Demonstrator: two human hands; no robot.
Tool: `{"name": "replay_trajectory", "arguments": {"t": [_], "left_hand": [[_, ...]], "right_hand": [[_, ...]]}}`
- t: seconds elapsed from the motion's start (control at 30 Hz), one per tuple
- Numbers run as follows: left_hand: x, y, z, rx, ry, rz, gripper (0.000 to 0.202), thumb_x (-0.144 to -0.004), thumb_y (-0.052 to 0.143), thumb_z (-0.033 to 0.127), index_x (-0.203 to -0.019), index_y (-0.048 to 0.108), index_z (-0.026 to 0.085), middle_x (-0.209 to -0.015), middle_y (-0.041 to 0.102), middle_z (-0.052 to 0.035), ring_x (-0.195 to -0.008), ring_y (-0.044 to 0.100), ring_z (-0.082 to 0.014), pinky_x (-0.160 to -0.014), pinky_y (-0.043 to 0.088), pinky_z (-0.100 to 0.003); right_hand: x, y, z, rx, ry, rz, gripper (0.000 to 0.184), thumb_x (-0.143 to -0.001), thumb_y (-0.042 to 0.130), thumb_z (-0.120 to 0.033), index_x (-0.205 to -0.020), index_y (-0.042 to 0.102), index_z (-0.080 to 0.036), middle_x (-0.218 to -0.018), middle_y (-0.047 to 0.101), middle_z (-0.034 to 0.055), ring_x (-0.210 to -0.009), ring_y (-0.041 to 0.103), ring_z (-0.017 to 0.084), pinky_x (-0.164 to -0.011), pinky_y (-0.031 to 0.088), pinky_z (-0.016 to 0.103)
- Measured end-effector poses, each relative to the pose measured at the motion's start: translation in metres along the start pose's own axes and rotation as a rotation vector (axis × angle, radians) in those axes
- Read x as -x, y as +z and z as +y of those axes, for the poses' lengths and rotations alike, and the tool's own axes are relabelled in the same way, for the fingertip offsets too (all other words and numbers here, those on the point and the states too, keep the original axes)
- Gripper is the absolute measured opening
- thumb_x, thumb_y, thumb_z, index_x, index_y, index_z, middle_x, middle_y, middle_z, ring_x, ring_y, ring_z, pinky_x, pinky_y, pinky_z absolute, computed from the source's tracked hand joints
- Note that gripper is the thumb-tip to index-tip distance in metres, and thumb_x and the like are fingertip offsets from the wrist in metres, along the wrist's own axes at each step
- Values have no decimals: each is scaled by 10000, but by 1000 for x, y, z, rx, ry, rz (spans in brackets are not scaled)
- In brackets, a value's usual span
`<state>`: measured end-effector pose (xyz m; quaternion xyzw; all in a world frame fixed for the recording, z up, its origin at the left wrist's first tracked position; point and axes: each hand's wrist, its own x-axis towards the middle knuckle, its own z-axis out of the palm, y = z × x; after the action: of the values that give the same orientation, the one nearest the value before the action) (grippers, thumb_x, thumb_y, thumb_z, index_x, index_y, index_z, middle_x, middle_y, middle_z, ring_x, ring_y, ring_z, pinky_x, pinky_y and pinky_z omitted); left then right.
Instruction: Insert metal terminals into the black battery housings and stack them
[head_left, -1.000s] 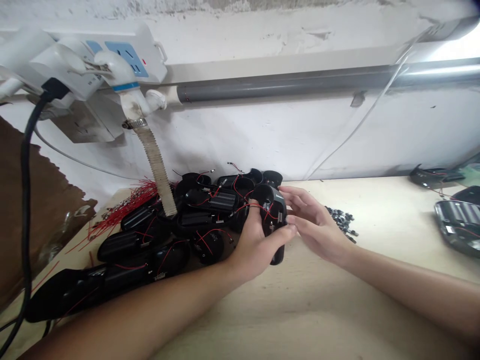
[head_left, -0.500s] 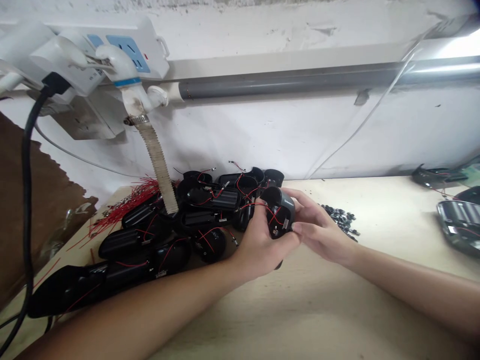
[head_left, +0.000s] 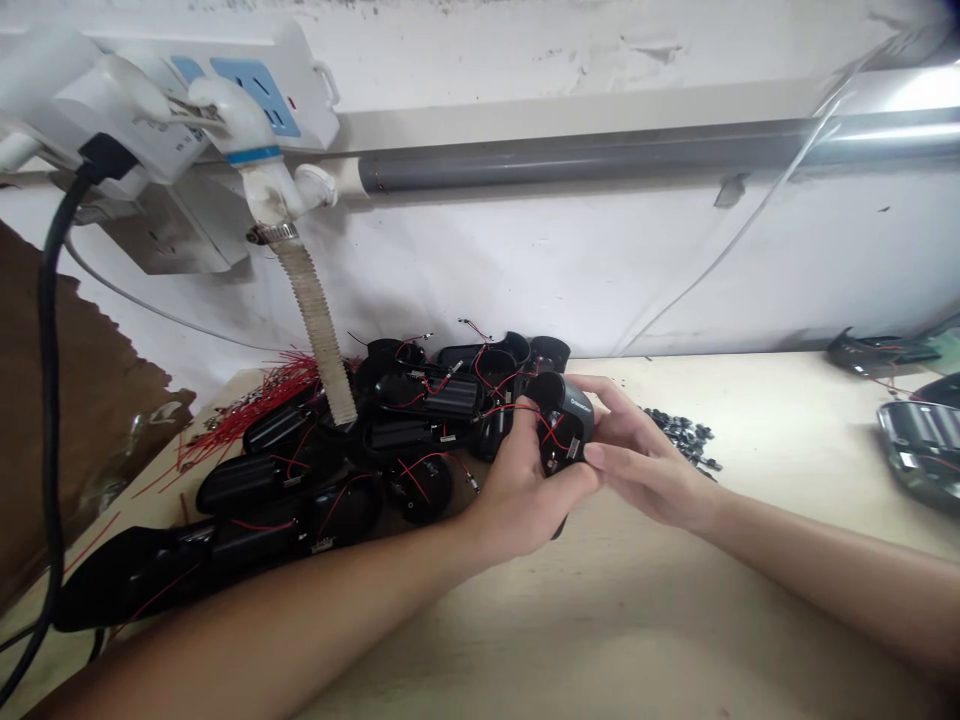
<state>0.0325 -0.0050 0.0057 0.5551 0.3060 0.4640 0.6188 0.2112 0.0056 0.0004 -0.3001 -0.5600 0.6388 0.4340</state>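
Between my two hands is a black plastic housing [head_left: 576, 405] with a round opening, pale lettering on its side and thin red wires inside. My left hand [head_left: 521, 495] is closed around its near left side, thumb by the wires at the rim. Fingers of my right hand [head_left: 645, 455] press against its right side, near a small white connector [head_left: 574, 448]. The housing's lower part is mostly hidden behind my left hand. To the left lies a pile of similar black housings [head_left: 427, 397] with red wires. Right of my right hand are many small black parts [head_left: 682, 435].
A bundle of red wires [head_left: 262, 405] lies at the table's back left. A ribbed hose [head_left: 315, 320] hangs down into the pile. A black power cable [head_left: 54, 350] runs down the left side. More black housings [head_left: 919, 450] sit at the right edge of the wooden table [head_left: 637, 610].
The view has shifted very slightly. Both hands keep their hold on the housing, nearly unmoved.
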Motion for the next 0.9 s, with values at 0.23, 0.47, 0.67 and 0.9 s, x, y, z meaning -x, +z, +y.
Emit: {"name": "replay_trajectory", "arguments": {"t": [0.23,0.47,0.67,0.9], "left_hand": [[0,-3,-2,46,-19,-35,522,-854,747,265,-1317,510,230,-1168,614,-48,-1115,582,-238,-1003,495,-411],[1,-7,-5,85,-29,-64,520,-878,764,258,-1337,522,218,-1198,626,-45,-1122,589,-228,-1002,496,-402],[0,-4,-4,0,23,-47,570,-870,801,261,-1347,498,193,-1172,642,-61,-1098,603,-234,-974,516,-415],[-2,-4,-5,21,24,-79,642,-785,824,144,-1313,465,215,-1129,621,-40,-1056,627,-224,-912,538,-398]], "right_hand": [[-2,-2,4,36,-108,-70,549,-1010,790,-388,-1503,548,-402,-1177,717,36,-936,696,210,-750,597,349],[0,0,4,51,-172,-85,498,-1056,743,-335,-1510,546,-391,-1193,701,35,-981,687,189,-804,599,343],[-2,-5,8,25,-137,-81,542,-1025,779,-364,-1519,558,-405,-1092,703,8,-841,652,136,-707,552,270],[0,-7,8,2,-103,-78,609,-1002,813,-414,-1534,519,-376,-1120,711,26,-925,674,160,-743,564,278]]}}
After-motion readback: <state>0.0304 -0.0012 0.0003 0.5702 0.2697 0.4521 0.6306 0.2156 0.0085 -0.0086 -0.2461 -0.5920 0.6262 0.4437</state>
